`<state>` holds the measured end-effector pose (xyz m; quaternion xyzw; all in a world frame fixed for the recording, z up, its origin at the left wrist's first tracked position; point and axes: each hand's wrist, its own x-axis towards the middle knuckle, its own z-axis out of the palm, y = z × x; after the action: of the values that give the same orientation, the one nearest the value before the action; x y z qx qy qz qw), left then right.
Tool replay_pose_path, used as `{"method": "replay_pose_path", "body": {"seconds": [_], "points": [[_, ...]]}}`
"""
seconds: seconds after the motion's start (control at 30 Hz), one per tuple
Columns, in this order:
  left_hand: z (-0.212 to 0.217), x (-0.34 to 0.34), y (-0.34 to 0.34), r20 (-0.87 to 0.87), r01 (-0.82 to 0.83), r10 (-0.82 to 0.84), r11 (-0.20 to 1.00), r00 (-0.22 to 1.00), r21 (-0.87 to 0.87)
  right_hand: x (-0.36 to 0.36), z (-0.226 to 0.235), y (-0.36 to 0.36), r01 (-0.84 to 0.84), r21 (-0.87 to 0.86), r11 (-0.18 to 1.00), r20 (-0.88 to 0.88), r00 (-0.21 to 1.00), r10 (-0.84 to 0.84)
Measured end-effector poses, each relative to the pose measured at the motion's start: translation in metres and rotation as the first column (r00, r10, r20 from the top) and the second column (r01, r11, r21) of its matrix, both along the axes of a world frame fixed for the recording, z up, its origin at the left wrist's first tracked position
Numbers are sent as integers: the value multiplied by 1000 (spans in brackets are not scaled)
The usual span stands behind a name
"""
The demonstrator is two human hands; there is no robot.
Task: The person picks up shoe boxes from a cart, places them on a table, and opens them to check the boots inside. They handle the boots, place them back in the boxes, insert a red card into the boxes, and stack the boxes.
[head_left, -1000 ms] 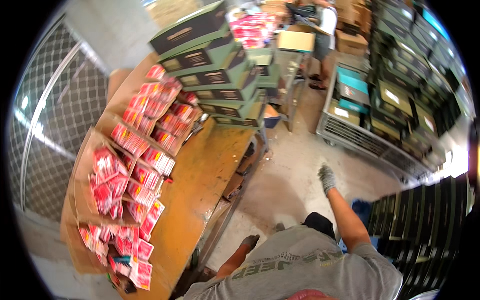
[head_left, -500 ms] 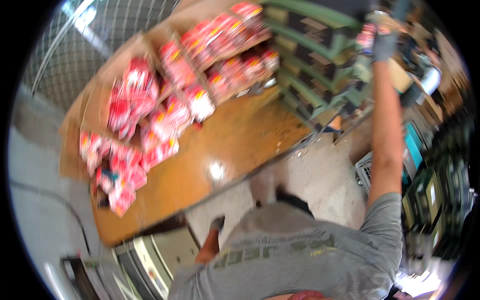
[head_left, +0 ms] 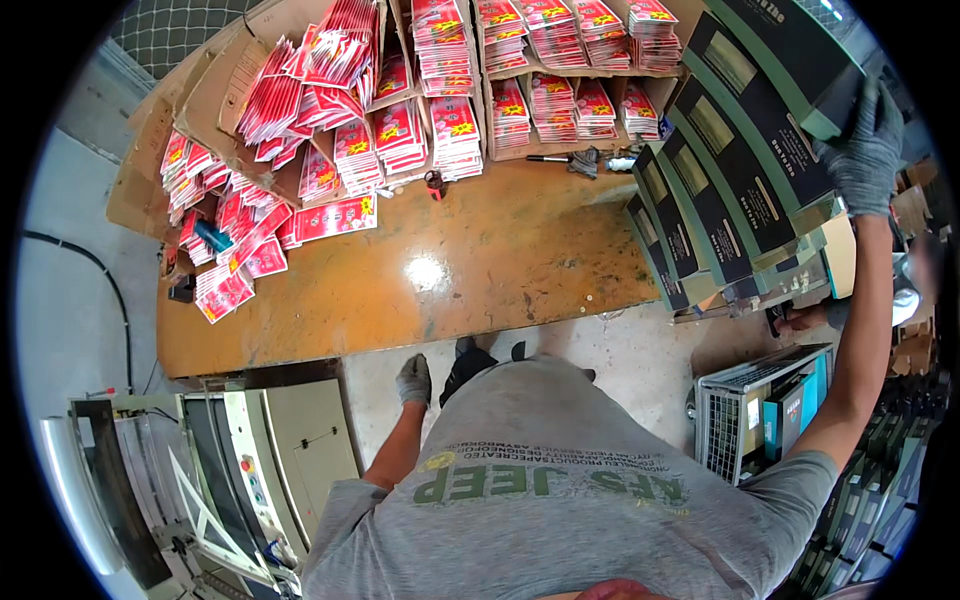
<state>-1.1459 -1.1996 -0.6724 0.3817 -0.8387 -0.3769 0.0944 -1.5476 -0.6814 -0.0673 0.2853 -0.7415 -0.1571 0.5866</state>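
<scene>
Since 0.5 s ago the view swung: counter (head_left: 480, 270) now spans mid-frame, R arm still raised. Right hand (head_left: 868, 150), gloved, grips the end of the top dark green box (head_left: 800, 50) on the box stack (head_left: 730, 200) at the counter's right edge. Left hand (head_left: 412, 380), gloved, hangs off the counter's near edge, fingers curled, prob. holding nothing, hard to tell. Red packets (head_left: 400, 130) in cardboard trays along far edge and left corner. Wire crate (head_left: 740, 420) on floor, right.
</scene>
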Motion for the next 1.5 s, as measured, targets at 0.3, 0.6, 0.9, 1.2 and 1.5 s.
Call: {"method": "replay_pose_path", "body": {"seconds": [0.3,0.6,0.9,1.2,1.5], "points": [[81,-136,-46,-483,91,180,869,857,486,66,-43,-169,-89,190,978,47,996,81],[137,-225,-4,-423,376,128,282,897,882,155,-312,-254,-377,-22,926,876,439,200],[90,-262,30,-184,345,-320,576,930,741,65,-439,-207,595,-295,747,865,499,-56],[77,-269,36,19,433,-541,694,841,575,89,-527,-160,673,-493,552,715,-48,697],[42,-139,8,16,117,-204,622,979,774,125,-636,-194,979,-125,-159,-439,89,894]]}}
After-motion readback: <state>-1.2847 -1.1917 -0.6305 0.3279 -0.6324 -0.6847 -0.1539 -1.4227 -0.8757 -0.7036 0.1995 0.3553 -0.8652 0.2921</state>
